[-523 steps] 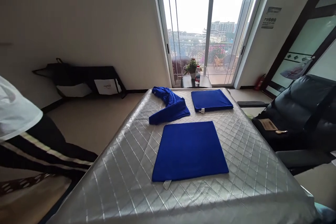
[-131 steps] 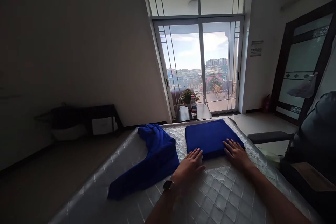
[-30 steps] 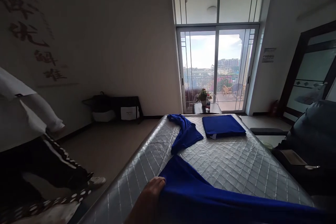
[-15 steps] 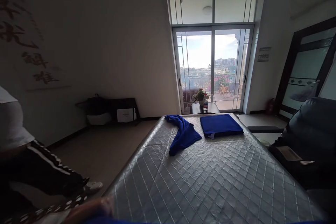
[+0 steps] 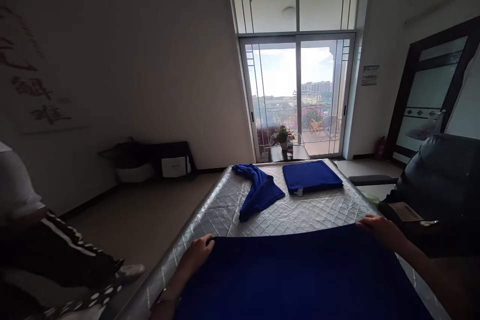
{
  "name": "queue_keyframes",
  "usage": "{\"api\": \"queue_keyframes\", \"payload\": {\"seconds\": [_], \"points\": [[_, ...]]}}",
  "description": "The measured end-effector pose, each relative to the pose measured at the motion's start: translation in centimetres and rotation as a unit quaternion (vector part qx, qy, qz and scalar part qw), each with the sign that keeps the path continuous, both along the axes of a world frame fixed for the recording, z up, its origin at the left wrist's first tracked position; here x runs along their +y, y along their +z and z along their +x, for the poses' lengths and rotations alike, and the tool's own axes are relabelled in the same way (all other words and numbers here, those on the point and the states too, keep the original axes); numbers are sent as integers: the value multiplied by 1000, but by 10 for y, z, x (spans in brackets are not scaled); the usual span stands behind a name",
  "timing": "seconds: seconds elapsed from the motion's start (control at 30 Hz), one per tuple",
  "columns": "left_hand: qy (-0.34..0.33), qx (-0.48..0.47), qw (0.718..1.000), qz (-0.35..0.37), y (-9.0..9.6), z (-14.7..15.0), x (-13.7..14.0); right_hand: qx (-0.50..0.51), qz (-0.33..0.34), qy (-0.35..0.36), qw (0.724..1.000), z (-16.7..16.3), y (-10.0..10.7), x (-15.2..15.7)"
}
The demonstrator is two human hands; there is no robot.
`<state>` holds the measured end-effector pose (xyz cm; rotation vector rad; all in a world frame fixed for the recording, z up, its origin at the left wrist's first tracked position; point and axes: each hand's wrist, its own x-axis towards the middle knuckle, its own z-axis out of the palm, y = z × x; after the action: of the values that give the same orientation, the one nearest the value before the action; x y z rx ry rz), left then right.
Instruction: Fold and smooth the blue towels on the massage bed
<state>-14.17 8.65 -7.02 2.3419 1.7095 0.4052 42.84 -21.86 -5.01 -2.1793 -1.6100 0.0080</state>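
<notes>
Cloth one (image 5: 258, 195), crumpled, and cloth two (image 5: 312, 175), folded, lie near each other on the bench (image 5: 318, 210); cloth three (image 5: 288, 270), spread, is nearest the camera; all three blue. Left hand (image 5: 197, 251) and right hand (image 5: 380, 230), well apart, forearms angled inward, fingers gripping cloth three's far corners.

Behind the nearest cloth (image 5: 294, 275), loose cloth (image 5: 261, 193) lies left of folded cloth (image 5: 312, 175).
</notes>
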Motion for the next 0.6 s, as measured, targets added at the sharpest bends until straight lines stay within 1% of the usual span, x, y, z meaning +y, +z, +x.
{"api": "queue_keyframes", "payload": {"seconds": [0.1, 0.2, 0.27, 0.37, 0.47, 0.53, 0.6], "points": [[3, 1, 1000, -12, -17, 12, 17, 1, -27, -23, 999, 5, -20, 36], [26, -2, 1000, -5, -24, 21, 32, -7, -27, -44, 999, 18, -33, 59], [43, 0, 999, 0, -26, 25, 42, -15, -23, -43, 999, 29, -39, 70], [65, 12, 998, 7, -30, 28, 57, -16, -8, -51, 999, 42, -50, 83], [80, 24, 996, 16, -34, 32, 67, -2, 26, -76, 997, 49, -68, 91], [78, 34, 996, 36, -38, 34, 70, -3, 51, -93, 994, 49, -80, 93], [61, 41, 995, 67, -42, 35, 71, -10, 63, -105, 992, 49, -88, 93]]}}
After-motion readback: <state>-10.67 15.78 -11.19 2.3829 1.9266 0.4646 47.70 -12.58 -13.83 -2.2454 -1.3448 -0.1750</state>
